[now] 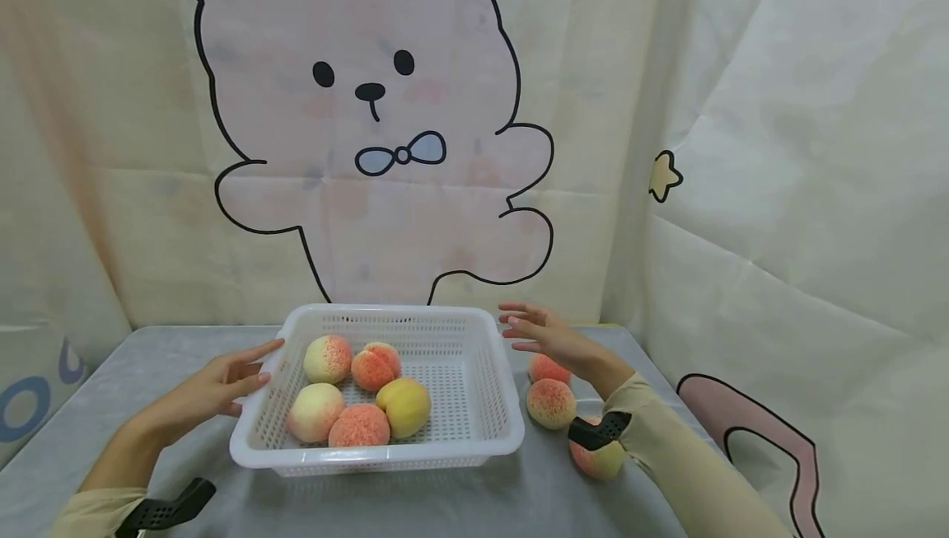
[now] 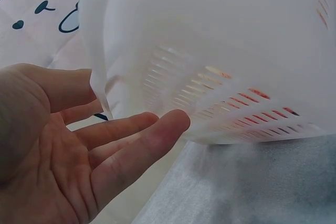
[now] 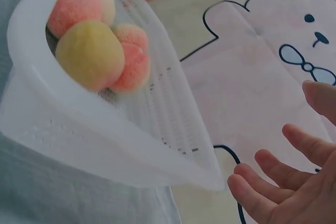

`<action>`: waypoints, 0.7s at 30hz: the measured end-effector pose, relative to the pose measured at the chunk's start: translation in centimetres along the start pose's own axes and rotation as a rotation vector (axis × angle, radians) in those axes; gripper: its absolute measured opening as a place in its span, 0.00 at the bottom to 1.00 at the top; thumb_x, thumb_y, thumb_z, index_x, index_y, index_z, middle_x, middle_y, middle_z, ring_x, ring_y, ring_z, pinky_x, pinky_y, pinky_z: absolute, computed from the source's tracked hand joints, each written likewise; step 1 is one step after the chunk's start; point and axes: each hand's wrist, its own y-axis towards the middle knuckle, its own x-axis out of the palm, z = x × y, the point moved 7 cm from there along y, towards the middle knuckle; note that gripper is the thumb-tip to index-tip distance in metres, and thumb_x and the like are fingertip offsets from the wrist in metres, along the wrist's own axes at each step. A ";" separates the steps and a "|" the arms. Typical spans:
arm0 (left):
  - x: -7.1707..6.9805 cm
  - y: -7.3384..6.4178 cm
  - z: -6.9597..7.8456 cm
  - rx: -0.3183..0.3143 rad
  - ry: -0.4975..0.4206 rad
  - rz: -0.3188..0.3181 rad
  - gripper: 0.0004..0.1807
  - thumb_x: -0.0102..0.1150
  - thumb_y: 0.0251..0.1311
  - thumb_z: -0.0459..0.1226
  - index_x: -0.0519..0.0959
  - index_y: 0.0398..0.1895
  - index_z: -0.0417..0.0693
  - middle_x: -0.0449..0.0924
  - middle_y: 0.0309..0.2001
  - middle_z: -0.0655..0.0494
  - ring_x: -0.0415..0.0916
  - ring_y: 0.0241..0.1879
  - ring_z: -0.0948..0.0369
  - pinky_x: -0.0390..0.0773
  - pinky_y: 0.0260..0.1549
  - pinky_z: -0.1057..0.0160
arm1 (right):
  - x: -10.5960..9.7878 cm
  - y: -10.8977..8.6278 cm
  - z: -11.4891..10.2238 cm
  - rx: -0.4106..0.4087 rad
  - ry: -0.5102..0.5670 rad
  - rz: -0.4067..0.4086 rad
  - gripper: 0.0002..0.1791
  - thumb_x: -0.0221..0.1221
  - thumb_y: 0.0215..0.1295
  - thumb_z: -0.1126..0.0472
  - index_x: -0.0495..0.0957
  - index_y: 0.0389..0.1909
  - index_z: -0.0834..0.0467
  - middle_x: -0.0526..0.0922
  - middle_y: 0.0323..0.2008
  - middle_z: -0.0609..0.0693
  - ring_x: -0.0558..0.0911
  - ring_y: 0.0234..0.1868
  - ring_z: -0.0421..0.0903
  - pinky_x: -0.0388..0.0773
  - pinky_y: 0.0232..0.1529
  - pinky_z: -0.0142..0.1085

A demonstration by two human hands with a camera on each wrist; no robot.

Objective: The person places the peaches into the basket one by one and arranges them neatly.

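Observation:
A white plastic basket (image 1: 482, 320) sits on the table with several peaches inside, among them a yellow one (image 1: 404, 408) and a pink-orange one (image 1: 359, 425). At the basket's left side is my left hand (image 1: 211, 385), its extended fingers and thumb right at the rim. In the left wrist view, fingertips (image 2: 176, 121) lie against the slotted wall, below the rim's edge. My right hand (image 1: 556, 342) hovers just off the basket's far right corner, fingers spread and holding nothing. The right wrist view shows a gap between those fingers (image 3: 273, 169) and the basket.
Three more peaches stand right of the basket under my right forearm: one far back (image 1: 549, 368), one in the middle (image 1: 551, 404), one nearer (image 1: 599, 457). A grey cloth covers the table (image 1: 356, 509). Behind hangs a curtain (image 1: 586, 109) with a cartoon bear.

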 end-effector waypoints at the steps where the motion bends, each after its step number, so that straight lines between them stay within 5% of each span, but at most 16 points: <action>1: 0.0 0.0 -0.1 -0.001 0.001 0.002 0.41 0.51 0.76 0.43 0.42 0.82 0.43 0.57 0.73 0.23 0.79 0.56 0.50 0.85 0.44 0.45 | -0.4 -0.1 0.2 0.007 -0.001 0.015 0.31 0.48 0.80 0.51 0.56 0.77 0.58 0.59 0.77 0.64 0.64 0.75 0.65 0.66 0.73 0.56; 14: 0.1 -0.1 -0.1 0.028 -0.011 -0.026 0.40 0.49 0.77 0.42 0.41 0.81 0.40 0.57 0.72 0.22 0.81 0.51 0.66 0.86 0.43 0.48 | -4.2 -1.3 4.3 0.077 -0.047 0.126 0.30 0.46 0.81 0.51 0.57 0.77 0.59 0.58 0.77 0.65 0.64 0.75 0.66 0.63 0.73 0.58; 21: 0.0 0.1 0.0 0.025 -0.010 -0.021 0.41 0.49 0.77 0.42 0.41 0.82 0.41 0.56 0.73 0.22 0.81 0.53 0.60 0.86 0.44 0.48 | -6.4 -1.3 6.0 0.100 -0.082 0.181 0.32 0.47 0.80 0.49 0.57 0.77 0.61 0.58 0.76 0.68 0.63 0.74 0.69 0.64 0.72 0.60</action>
